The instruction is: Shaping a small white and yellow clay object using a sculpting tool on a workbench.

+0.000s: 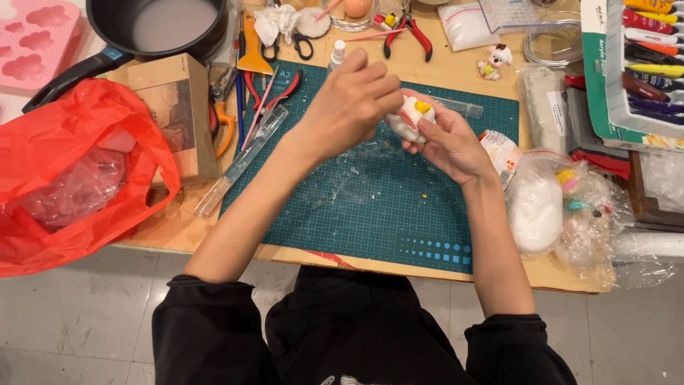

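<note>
My right hand (450, 142) cups a small white clay figure (409, 118) with a yellow spot and pink bits on it. My left hand (349, 103) reaches across from the left, its fingers pinched together at the figure's upper left side. Both hands hover over the upper part of a green cutting mat (370, 207) on a wooden table (456, 68). Whatever lies between the left fingertips is hidden.
A red plastic bag (64, 171) and cardboard box (171, 107) lie left. A black pan (160, 28), pink mould (32, 43), pliers (407, 32), scissors, a clear ruler (242, 160) sit behind. Paint tubes (645, 57), a clay bag (563, 207) and a small toy figure (494, 61) lie right.
</note>
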